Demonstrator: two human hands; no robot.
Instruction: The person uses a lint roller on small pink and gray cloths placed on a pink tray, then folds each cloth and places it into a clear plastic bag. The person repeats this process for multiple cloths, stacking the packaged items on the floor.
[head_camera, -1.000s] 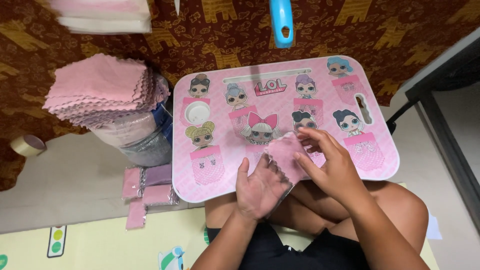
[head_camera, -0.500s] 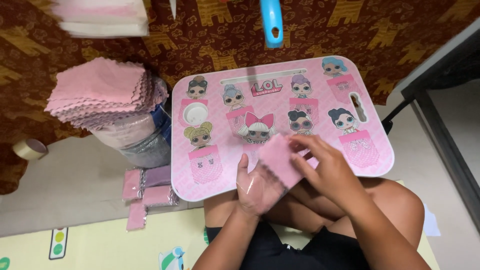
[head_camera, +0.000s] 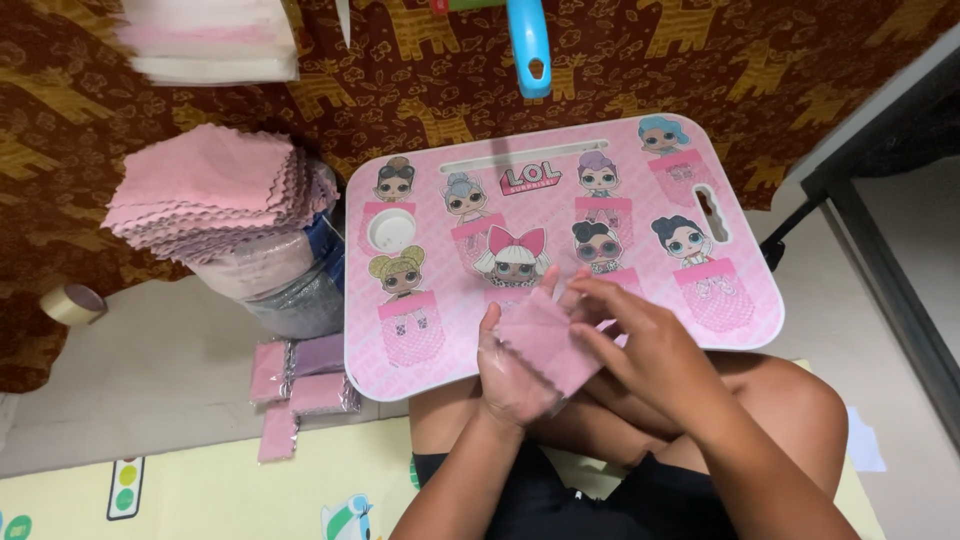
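Both grips pinch one pink cloth (head_camera: 545, 335): left hand (head_camera: 512, 365) beneath, right hand (head_camera: 640, 345) on top.

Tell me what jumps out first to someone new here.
The pink lap tray with cartoon dolls fills the centre, across the person's knees. Over its near edge the left hand and right hand together hold a small pink cloth. A tall stack of pink cloths sits to the left.
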